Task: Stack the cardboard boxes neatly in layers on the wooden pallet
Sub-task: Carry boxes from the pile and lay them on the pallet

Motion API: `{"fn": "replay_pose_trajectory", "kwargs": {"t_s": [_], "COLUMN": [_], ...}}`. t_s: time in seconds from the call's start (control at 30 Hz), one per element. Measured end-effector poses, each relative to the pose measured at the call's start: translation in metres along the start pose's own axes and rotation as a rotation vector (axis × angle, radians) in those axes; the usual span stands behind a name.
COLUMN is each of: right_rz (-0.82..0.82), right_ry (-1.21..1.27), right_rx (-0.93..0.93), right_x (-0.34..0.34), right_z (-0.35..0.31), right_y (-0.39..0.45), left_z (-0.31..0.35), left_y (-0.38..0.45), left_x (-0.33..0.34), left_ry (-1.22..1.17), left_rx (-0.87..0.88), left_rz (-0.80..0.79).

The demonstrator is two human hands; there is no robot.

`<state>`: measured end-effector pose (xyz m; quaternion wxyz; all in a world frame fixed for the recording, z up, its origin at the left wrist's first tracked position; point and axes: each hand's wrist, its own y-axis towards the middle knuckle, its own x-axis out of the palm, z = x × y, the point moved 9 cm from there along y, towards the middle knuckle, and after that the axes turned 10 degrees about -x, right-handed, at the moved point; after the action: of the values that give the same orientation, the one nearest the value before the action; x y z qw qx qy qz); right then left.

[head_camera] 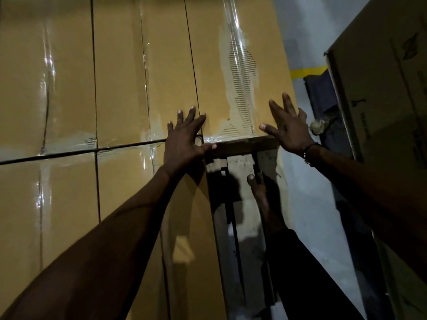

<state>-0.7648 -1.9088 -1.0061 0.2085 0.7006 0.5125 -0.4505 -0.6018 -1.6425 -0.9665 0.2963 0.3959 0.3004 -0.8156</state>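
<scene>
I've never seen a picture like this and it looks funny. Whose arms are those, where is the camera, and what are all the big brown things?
The camera sits on a person's head, so you see their own arms reaching forward. There is just this one picture. The brown things are cardboard boxes sealed with shiny tape, packed side by side. The left hand lies flat, fingers spread, where the boxes meet. The right hand is open at the edge of the torn box. Neither hand holds anything. Below is the wooden pallet, and the person's bare foot shows there too. Another box stands to the right.
</scene>
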Motion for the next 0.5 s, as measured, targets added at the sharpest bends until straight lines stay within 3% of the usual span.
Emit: {"fn": "replay_pose_trajectory", "kwargs": {"t_s": [0.5], "right_rz": [-0.022], "right_ry": [-0.014], "right_rx": [0.002], "right_x": [-0.008], "right_z": [-0.006], "right_y": [0.017], "left_z": [0.008], "left_y": [0.006], "left_x": [-0.002], "left_ry": [0.086], "left_rx": [-0.08], "left_rz": [0.003]}}
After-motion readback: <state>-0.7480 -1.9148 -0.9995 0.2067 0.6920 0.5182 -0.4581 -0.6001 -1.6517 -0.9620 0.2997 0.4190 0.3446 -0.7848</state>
